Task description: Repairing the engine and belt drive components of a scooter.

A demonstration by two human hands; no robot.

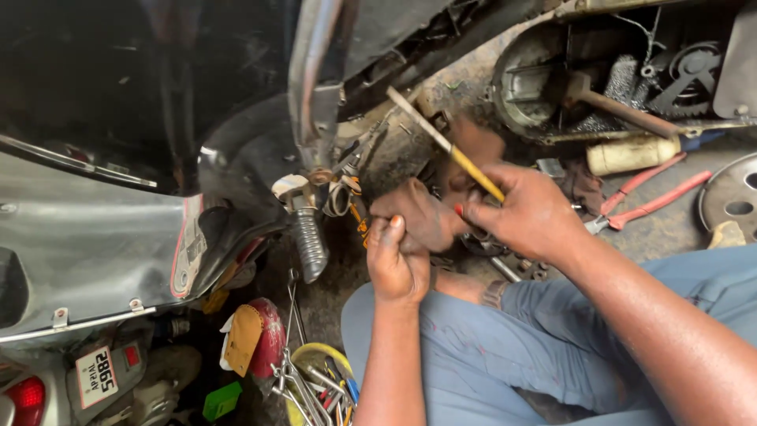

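While a brown rag (422, 217) is clenched in the left hand (397, 264), a yellow-handled tool (445, 144) is gripped by the right hand (528, 213), its shaft angled toward eleven o'clock; red-handled pliers (646, 201) lie at three o'clock.

A greasy brown rag (422, 217) is lying bunched between both hands, while a slim yellow-handled brush (449, 146) is slanting up-left from the right hand's grip.
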